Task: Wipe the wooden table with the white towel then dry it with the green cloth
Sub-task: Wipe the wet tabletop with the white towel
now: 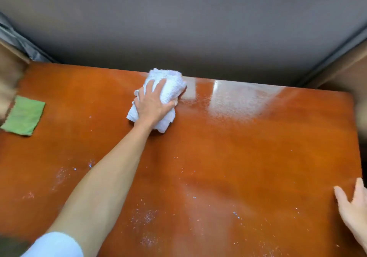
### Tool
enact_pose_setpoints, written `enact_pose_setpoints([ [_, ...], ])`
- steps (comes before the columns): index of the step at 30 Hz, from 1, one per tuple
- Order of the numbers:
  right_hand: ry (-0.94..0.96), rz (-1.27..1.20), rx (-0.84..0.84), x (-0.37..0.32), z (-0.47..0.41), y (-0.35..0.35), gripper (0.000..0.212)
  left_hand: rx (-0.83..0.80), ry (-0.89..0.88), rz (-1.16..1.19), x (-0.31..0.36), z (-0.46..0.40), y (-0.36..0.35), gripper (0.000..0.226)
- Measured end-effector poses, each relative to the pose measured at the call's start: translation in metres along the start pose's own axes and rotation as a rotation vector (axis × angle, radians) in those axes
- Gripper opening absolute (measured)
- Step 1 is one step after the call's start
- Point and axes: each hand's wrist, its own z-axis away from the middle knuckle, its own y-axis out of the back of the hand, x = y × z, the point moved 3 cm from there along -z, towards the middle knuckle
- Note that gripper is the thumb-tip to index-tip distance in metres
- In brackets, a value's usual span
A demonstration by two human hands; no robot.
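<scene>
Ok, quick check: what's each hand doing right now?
Left hand: grips the towel, pressing it on the table.
Right hand: open, fingers straight, resting on the table, holding nothing.

A grey wall (198, 28) rises behind, with brown wooden panels (341, 66) at both sides.
</scene>
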Motion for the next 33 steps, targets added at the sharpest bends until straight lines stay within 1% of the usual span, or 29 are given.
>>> enact_pose_setpoints([
  [1,-0.001,0.046,-0.020,-0.036,0.026,0.010,0.081,0.005,0.009,0.004,-0.014,-0.007,0.005,0.080],
  [2,-0.036,0.071,-0.002,-0.057,0.044,0.020,0.081,0.014,0.019,0.006,-0.027,-0.012,0.010,0.080],
  [3,-0.024,0.038,-0.003,-0.077,0.056,0.026,0.082,0.027,0.036,0.006,-0.040,-0.016,0.015,0.080],
  [4,-0.028,0.022,-0.008,-0.087,0.066,0.029,0.088,0.041,0.060,0.003,-0.051,-0.019,0.019,0.080],
  [5,-0.019,0.007,-0.017,-0.090,0.068,0.029,0.095,0.053,0.096,0.005,-0.060,-0.020,0.022,0.080],
  [7,-0.017,0.017,-0.043,-0.087,0.070,0.026,0.100,0.085,0.172,0.013,-0.071,-0.017,0.027,0.079],
  [9,-0.030,0.028,-0.010,-0.079,0.062,0.019,0.099,0.107,0.215,0.009,-0.072,-0.009,0.027,0.078],
  [11,-0.025,0.046,0.016,-0.074,0.059,0.016,0.098,0.116,0.221,-0.005,-0.067,0.002,0.024,0.076],
  [14,-0.023,0.040,-0.014,-0.067,0.058,0.014,0.095,0.126,0.241,-0.025,-0.046,0.024,0.015,0.077],
  [19,0.038,-0.076,-0.109,-0.054,0.052,0.024,0.075,0.110,0.229,-0.019,0.020,0.077,-0.021,0.077],
  [23,0.093,-0.260,-0.202,-0.041,0.052,0.037,0.064,0.053,0.232,-0.007,0.108,0.115,-0.057,0.081],
  [26,0.108,-0.387,-0.252,-0.029,0.051,0.044,0.060,-0.025,0.145,-0.005,0.178,0.140,-0.083,0.083],
  [28,0.110,-0.451,-0.278,-0.021,0.051,0.045,0.059,-0.066,0.052,-0.020,0.223,0.159,-0.101,0.085],
  [31,0.119,-0.524,-0.279,-0.010,0.049,0.042,0.056,-0.140,-0.077,-0.029,0.286,0.191,-0.125,0.087],
  [33,0.112,-0.576,-0.278,-0.007,0.046,0.038,0.052,-0.172,-0.120,-0.026,0.321,0.211,-0.140,0.088],
])
